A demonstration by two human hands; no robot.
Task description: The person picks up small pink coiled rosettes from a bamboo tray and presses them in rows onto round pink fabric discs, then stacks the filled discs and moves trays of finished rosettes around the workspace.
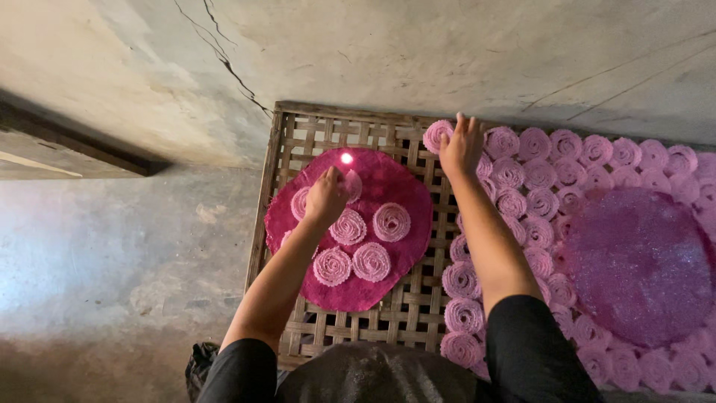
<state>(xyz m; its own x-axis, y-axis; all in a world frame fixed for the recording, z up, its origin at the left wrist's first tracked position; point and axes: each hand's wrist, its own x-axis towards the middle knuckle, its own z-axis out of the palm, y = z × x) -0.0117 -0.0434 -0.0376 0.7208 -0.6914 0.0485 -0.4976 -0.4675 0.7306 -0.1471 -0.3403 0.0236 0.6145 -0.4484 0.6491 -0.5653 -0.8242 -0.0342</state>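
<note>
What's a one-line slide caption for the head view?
Left hand on pink rosettes atop a magenta mat; right hand at a rosette-edged mat.

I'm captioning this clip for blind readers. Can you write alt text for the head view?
Seen from above, a person's left hand rests on pale pink rosettes on a dark pink mat, while the right hand reaches to a rosette on a larger rosette-edged mat. Both mats lie on a woven lattice over a concrete floor.
</note>
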